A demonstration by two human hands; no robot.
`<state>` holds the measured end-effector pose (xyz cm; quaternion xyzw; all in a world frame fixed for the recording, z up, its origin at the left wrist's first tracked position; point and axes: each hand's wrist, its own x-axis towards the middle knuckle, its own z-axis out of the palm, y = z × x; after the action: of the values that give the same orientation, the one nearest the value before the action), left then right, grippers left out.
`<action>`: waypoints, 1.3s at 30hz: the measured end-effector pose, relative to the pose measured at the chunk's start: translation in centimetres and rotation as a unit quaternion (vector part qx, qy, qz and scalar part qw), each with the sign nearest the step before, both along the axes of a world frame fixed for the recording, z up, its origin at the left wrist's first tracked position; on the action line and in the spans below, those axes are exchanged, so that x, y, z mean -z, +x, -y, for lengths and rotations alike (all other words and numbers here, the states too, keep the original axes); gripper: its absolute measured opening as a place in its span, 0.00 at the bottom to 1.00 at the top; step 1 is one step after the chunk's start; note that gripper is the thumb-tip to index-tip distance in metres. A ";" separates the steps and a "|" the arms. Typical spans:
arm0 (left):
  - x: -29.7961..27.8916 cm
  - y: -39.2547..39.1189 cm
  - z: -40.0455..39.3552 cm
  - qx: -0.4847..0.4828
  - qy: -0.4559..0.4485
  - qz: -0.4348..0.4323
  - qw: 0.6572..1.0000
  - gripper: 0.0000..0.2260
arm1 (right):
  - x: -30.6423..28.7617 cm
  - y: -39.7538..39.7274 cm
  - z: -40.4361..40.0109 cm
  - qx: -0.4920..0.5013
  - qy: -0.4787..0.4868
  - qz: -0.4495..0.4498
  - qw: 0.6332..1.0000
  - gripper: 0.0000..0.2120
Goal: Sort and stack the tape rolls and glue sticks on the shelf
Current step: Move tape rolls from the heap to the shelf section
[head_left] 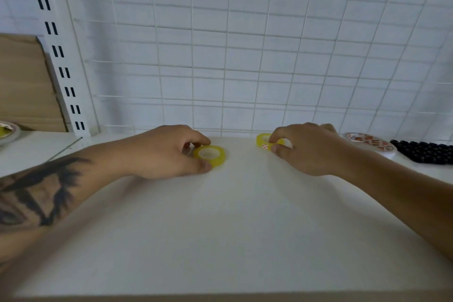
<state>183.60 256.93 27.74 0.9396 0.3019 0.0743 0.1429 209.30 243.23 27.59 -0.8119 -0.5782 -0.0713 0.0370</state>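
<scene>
Everything here sits on one white shelf [220, 228] with a white wire grid [245, 56] standing at its back. Far to the left of the shelf's middle, at the picture's edge, part of a big tape roll [7, 131] shows, with a brown board [24, 81] leaning behind it and a white post with dark slots [58, 56] next to that.

A little left of the shelf's middle, the left hand [161, 152] has its thumb and fingers curled around a yellow tape roll [210, 155] — the roll lies flat on the shelf, close to the back.

A little right of the shelf's middle, the right hand [306, 149] pinches a second yellow tape roll [266, 142] between thumb and fingers. This roll is also near the back, and it looks tipped up a bit.

Farther right on the shelf lies a wide flat roll with red marks [370, 143]. At the far right edge sits a bunch of small black round things [426, 152] — too small to tell what they are.
</scene>
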 end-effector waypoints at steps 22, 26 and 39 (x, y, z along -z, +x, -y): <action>1.0 1.2 0.2 -0.051 -0.002 -0.012 0.999 0.38 | 0.8 -5.3 -0.3 -0.148 -0.037 -0.035 0.988 0.26; 0.5 0.0 0.7 -0.087 0.048 -0.150 0.984 0.40 | 0.7 -4.6 0.1 -0.099 -0.082 -0.048 0.991 0.32; 0.8 -0.6 0.7 -0.083 -0.020 -0.165 0.983 0.42 | 0.6 -3.9 0.2 -0.090 -0.068 -0.075 0.991 0.36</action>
<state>183.00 256.23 26.96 0.9077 0.3997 -0.0761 0.1028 205.35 242.99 27.01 -0.7605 -0.6477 0.0328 0.0314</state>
